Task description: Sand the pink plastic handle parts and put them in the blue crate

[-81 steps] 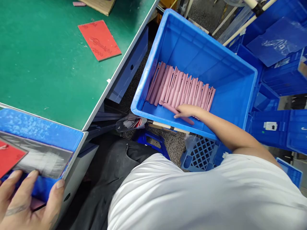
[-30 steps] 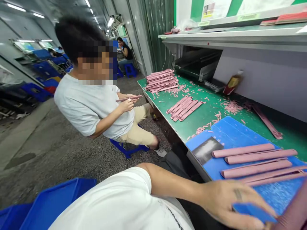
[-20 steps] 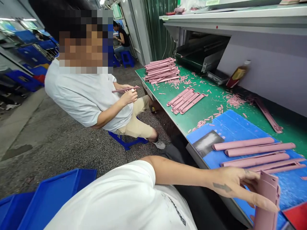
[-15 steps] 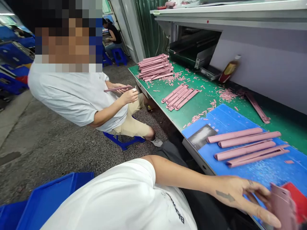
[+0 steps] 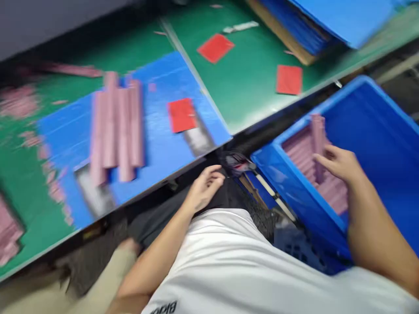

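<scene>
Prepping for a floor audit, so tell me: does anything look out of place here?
One pink strip stands upright across the stacked strips in the blue crate, beside the right hand. Pink scraps also litter the green bench.

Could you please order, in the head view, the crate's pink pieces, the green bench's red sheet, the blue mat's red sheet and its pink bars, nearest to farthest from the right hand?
1. Pink pieces: in the blue crate, touching the right hand.
2. Green bench's red sheet: up beyond the crate.
3. Blue mat's red sheet: to the left.
4. Blue mat's pink bars: farther left.
</scene>
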Motion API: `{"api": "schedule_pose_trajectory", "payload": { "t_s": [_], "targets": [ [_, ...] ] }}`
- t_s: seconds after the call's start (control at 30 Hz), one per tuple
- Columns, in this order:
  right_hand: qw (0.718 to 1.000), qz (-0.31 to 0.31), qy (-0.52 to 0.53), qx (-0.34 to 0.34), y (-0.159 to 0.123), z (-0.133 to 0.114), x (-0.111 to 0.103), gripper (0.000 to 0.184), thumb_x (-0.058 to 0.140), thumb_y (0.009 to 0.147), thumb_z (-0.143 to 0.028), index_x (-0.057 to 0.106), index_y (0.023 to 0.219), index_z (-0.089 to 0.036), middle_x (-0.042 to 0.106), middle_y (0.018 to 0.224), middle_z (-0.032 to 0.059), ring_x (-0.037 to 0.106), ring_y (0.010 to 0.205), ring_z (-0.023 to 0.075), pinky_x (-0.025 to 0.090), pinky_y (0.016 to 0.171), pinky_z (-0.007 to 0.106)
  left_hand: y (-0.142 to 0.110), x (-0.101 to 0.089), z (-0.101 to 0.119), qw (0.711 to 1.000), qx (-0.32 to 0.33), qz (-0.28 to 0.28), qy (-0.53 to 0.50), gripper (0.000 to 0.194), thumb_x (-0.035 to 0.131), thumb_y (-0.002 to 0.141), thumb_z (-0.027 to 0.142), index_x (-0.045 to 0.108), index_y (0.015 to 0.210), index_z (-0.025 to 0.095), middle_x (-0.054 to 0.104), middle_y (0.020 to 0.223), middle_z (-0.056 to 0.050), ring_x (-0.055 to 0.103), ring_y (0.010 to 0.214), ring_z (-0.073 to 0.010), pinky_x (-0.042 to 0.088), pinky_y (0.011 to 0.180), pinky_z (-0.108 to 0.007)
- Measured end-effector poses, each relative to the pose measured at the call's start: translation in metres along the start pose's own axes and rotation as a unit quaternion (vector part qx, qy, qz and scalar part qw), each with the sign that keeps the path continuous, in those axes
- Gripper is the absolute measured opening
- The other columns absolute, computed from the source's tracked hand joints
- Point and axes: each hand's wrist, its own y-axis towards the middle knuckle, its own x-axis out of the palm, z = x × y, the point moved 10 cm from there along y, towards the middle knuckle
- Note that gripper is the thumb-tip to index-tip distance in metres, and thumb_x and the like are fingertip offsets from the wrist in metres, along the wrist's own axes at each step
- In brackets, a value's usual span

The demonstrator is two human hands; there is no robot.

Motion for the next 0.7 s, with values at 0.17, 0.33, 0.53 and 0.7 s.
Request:
{"api": "schedule_pose_trajectory", "payload": {
  "t_s": [0.17, 0.33, 0.53, 0.7],
  "targets": [
    [0.952, -0.298, -0.066, 0.008, -0.024, 0.047, 0.101, 0.027, 0.069, 0.102, -0.046, 0.074, 0.094, -0.020, 0.075, 0.087, 0.0075, 0.069, 0.080, 0.0248, 0.047, 0.074, 0.033, 0.012, 0.001, -0.041, 0.995, -0.058, -0.013, 0.080, 0.070, 0.077, 0.094, 0.062, 0.058, 0.146, 0.020, 0.077, 0.116, -0.010, 0.076, 0.096, -0.0198, 0.064, 0.097, -0.038],
    [0.926, -0.360, -0.112, -0.009, -0.022, 0.010, 0.154, 0.026, 0.074, 0.099, -0.037, 0.082, 0.111, -0.015, 0.079, 0.104, 0.0176, 0.075, 0.094, 0.0334, 0.052, 0.081, 0.038, 0.024, 0.012, -0.052, 0.988, -0.073, -0.023, 0.131, 0.070, 0.077, 0.094, 0.064, 0.059, 0.146, 0.019, 0.077, 0.116, -0.010, 0.075, 0.096, -0.0193, 0.064, 0.096, -0.037],
    [0.947, -0.307, -0.086, 0.043, -0.015, 0.000, 0.181, 0.037, 0.058, 0.110, -0.033, 0.073, 0.135, -0.011, 0.075, 0.126, 0.0280, 0.073, 0.118, 0.0423, 0.056, 0.099, 0.050, 0.040, 0.019, -0.057, 0.978, -0.100, -0.037, 0.178, 0.072, 0.076, 0.094, 0.064, 0.060, 0.147, 0.018, 0.078, 0.116, -0.010, 0.075, 0.095, -0.0191, 0.064, 0.090, -0.034],
    [0.956, -0.281, -0.057, 0.069, -0.006, 0.017, 0.170, 0.028, 0.057, 0.106, -0.023, 0.077, 0.121, -0.011, 0.076, 0.124, 0.0265, 0.074, 0.116, 0.0412, 0.055, 0.099, 0.048, 0.059, 0.029, -0.062, 0.978, -0.102, -0.063, 0.172, 0.065, 0.072, 0.098, 0.057, 0.057, 0.149, 0.019, 0.077, 0.116, -0.008, 0.075, 0.091, -0.0175, 0.064, 0.090, -0.034]
  ]
}}
